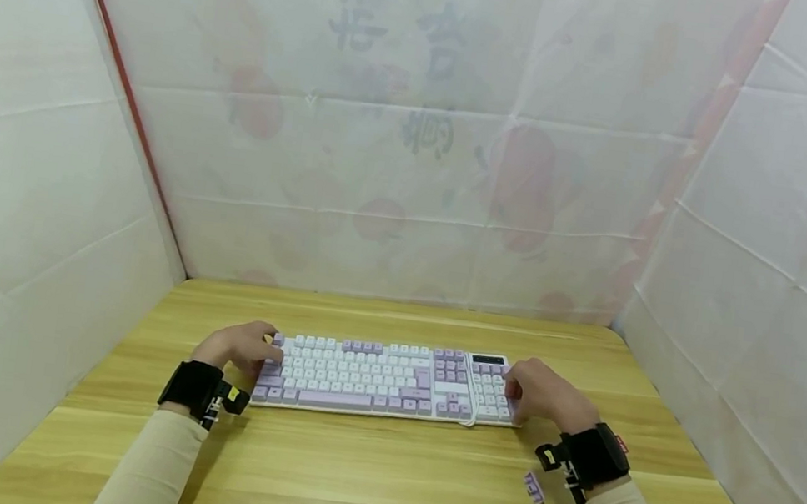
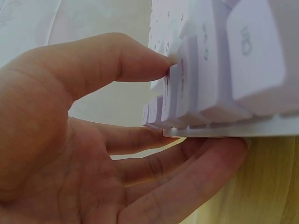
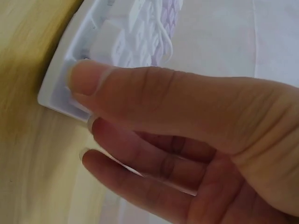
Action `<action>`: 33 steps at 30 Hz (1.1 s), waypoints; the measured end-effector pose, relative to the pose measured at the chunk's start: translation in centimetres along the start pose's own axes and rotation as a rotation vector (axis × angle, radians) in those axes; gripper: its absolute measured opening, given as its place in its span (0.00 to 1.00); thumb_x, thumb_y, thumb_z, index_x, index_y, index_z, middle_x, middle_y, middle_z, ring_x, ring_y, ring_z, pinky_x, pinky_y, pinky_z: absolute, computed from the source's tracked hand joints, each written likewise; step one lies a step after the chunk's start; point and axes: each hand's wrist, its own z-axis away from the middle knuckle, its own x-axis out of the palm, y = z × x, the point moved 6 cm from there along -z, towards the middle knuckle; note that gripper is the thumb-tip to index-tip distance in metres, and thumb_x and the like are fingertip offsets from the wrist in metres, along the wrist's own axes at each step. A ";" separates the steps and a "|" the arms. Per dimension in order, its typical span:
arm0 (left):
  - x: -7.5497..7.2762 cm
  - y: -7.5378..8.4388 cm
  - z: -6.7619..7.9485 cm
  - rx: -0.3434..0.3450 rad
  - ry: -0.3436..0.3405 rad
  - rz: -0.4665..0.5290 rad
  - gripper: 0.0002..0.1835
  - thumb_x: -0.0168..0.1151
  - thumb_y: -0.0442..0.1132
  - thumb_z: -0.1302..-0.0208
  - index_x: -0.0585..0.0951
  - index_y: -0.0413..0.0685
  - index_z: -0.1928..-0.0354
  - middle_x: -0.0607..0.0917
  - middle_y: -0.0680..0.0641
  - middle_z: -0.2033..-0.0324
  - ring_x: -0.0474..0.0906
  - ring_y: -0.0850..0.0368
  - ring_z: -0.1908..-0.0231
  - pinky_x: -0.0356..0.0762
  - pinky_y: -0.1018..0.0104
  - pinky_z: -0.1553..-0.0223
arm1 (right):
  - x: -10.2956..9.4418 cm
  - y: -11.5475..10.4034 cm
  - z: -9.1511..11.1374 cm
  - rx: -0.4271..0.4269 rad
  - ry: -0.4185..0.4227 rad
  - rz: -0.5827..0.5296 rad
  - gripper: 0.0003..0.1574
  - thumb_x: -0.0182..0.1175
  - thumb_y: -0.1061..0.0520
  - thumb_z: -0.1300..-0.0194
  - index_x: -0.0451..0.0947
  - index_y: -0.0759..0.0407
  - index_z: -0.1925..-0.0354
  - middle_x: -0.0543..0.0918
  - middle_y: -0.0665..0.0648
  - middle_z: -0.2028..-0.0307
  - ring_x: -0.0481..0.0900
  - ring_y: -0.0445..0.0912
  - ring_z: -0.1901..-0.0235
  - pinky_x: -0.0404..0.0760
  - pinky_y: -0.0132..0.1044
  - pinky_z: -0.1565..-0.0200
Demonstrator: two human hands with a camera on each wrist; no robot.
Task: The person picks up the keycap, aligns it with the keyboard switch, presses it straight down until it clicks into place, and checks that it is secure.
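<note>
A white and lilac keyboard (image 1: pixel 350 378) lies across the wooden table, its white cable looped over the number pad side. At its left end my left hand (image 1: pixel 248 346) grips the edge; in the left wrist view the thumb (image 2: pixel 135 60) is on the keys and the fingers (image 2: pixel 196 182) reach beneath the base. My right hand (image 1: pixel 538 390) holds the opposite end. There the right wrist view shows its thumb (image 3: pixel 88 79) on the keyboard's corner (image 3: pixel 56 95), beside exposed slots without keycaps, with the other fingers curled below the edge.
A small strip of purple keycaps (image 1: pixel 534 488) lies on the table near my right wrist. White sheets with faded red patterns and dark characters (image 1: pixel 427 120) hang behind the table and along both sides. A red strip (image 1: pixel 128 96) runs down the left corner.
</note>
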 end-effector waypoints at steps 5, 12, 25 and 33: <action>0.0 0.2 0.0 0.006 0.008 -0.019 0.41 0.63 0.40 0.36 0.61 0.24 0.27 0.73 0.24 0.38 0.82 0.45 0.56 0.88 0.54 0.58 | -0.4 0.2 0.1 0.016 0.001 0.012 0.17 0.82 0.65 0.61 0.85 0.58 0.71 0.83 0.51 0.71 0.74 0.42 0.69 0.78 0.35 0.64; -0.1 0.3 0.0 0.009 0.010 -0.034 0.42 0.63 0.40 0.37 0.60 0.24 0.26 0.75 0.25 0.40 0.82 0.46 0.57 0.88 0.55 0.59 | -1.1 0.1 0.6 0.015 -0.014 -0.021 0.18 0.83 0.64 0.61 0.87 0.59 0.68 0.85 0.53 0.69 0.76 0.42 0.68 0.80 0.37 0.63; 0.2 0.0 0.1 -0.015 0.012 -0.003 0.43 0.63 0.39 0.38 0.60 0.24 0.26 0.72 0.23 0.37 0.83 0.46 0.56 0.88 0.53 0.57 | -0.5 0.1 0.4 -0.004 -0.026 -0.040 0.14 0.80 0.68 0.59 0.87 0.59 0.71 0.83 0.52 0.74 0.74 0.41 0.72 0.77 0.33 0.68; 0.1 0.1 0.1 -0.004 0.016 -0.019 0.41 0.63 0.39 0.37 0.61 0.24 0.27 0.73 0.24 0.38 0.82 0.46 0.56 0.88 0.54 0.57 | -0.4 -0.1 0.2 -0.018 -0.023 -0.004 0.14 0.79 0.68 0.58 0.86 0.59 0.72 0.83 0.50 0.75 0.74 0.40 0.74 0.77 0.32 0.69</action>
